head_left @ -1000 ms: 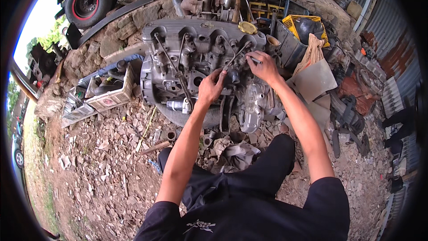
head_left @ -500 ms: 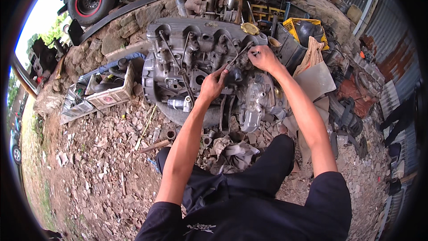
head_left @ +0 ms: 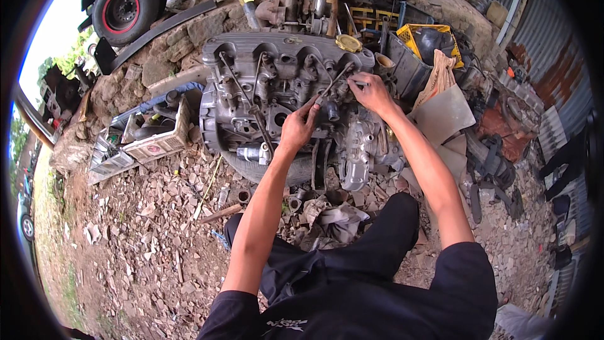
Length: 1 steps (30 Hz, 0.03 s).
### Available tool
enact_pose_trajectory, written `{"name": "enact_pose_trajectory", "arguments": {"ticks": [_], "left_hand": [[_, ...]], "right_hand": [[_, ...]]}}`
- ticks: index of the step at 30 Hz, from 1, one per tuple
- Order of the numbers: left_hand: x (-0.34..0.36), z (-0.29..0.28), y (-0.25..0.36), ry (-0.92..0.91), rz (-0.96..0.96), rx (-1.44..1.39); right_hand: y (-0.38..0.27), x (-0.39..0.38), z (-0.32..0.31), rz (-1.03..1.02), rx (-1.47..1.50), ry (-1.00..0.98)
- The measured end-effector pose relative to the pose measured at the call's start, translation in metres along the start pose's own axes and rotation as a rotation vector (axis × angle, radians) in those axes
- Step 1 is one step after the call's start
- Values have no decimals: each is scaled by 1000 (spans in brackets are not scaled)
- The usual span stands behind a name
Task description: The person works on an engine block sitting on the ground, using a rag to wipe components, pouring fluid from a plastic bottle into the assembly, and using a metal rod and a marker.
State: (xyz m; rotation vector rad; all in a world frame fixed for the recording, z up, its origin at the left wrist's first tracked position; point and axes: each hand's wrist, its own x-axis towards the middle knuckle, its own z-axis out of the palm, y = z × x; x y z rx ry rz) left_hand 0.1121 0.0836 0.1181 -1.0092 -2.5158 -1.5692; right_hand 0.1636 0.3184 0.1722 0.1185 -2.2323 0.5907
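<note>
A large grey engine (head_left: 239, 107) lies in front of me, with thin metal pipes (head_left: 257, 82) running over its side. My left hand (head_left: 299, 127) is closed on the near end of a slim metal bar (head_left: 328, 91), which looks like a wrench. The bar slants up and right to a fitting near the engine's right end. Close to the bar's far end, my right hand (head_left: 371, 93) has its fingers pinched; what sits between them is too small to tell. A dark round cylinder (head_left: 332, 111) sticks out just right of my left fingers.
A metal pump-like housing (head_left: 357, 154) stands right of the engine, above a tire (head_left: 277, 173) on the rubble. To the left are crates (head_left: 157, 141) of parts. A yellow crate (head_left: 431, 41) and cardboard (head_left: 445, 113) lie at right. A rag (head_left: 340, 220) rests between my legs.
The view has shifted slightly. My right fingers have moved a little by the bar's far end, while my left hand keeps its hold on the bar.
</note>
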Motion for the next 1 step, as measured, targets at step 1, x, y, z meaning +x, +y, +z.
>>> {"name": "enact_pose_trajectory", "arguments": {"ticks": [1], "left_hand": [[0,2,2,-2,3,-3]], "right_hand": [[11,-5,-1,-24,-18,-4]]}}
